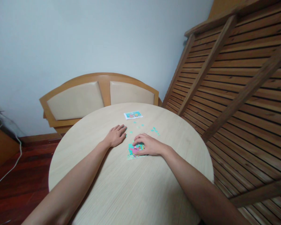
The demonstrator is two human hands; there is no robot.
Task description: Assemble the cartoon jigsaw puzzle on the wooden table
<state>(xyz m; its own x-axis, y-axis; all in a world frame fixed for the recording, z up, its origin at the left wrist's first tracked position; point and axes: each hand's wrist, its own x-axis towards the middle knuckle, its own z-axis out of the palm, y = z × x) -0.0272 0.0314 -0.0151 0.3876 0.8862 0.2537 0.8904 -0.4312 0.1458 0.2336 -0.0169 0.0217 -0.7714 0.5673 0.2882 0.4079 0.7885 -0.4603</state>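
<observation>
On the round table (93, 184) lies a partly assembled jigsaw puzzle (131, 150), teal with a pink cartoon figure. My right hand (148, 144) hovers over or rests on its right part, thumb and fingers apart, with the figure showing between them. The palm covers the puzzle's right side. My left hand (116, 136) lies flat, palm down, to the upper left of the puzzle, fingers stretched. Small teal bits show by its fingertips. Loose teal puzzle pieces (155, 130) are scattered beyond my right hand, and another piece (131, 132) sits between the hands.
A picture card or booklet (133, 115) with a similar cartoon scene lies toward the table's far side. Behind the table stands a wooden headboard with cream panels (77, 100). A large slatted wooden frame (224, 93) leans at the right. A white cable (20, 150) hangs at the left.
</observation>
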